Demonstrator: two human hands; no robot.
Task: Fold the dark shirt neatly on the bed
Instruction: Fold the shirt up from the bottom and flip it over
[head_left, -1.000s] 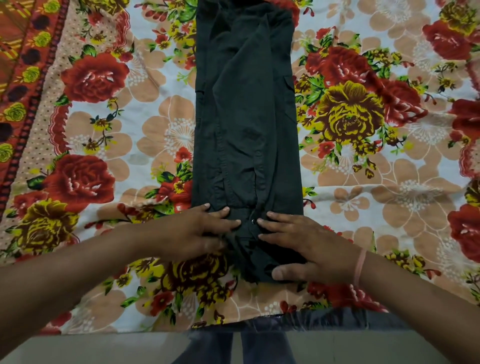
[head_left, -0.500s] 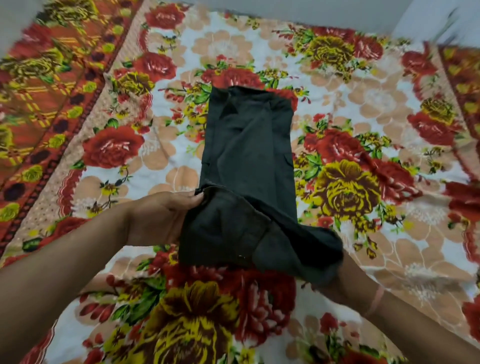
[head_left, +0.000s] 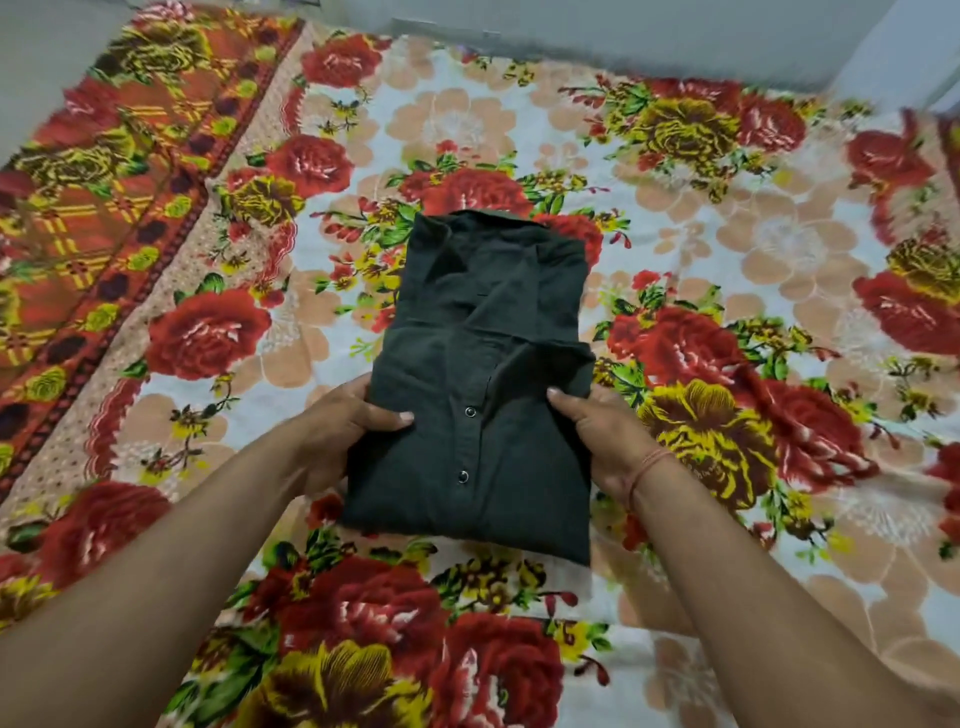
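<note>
The bed (head_left: 727, 249) before you is covered with a bedsheet (head_left: 218, 332) of big red and yellow flowers on a pale ground, with an orange patterned border on your left side. Behind the bed a plain grey wall (head_left: 571, 26) runs across the top of the view.

Your left hand (head_left: 332, 441) and your right hand (head_left: 602, 441) both hold the dark shirt (head_left: 483, 364) by its side edges, thumbs on top and the other fingers hidden under the cloth. Between your two grips the button placket faces up, with two buttons visible. Beyond your hands the collar end rests on the sheet.

Half a second ago the shirt was a long strip with its near end lifted up. Now it is a compact packet, front side up, and held between your hands.
</note>
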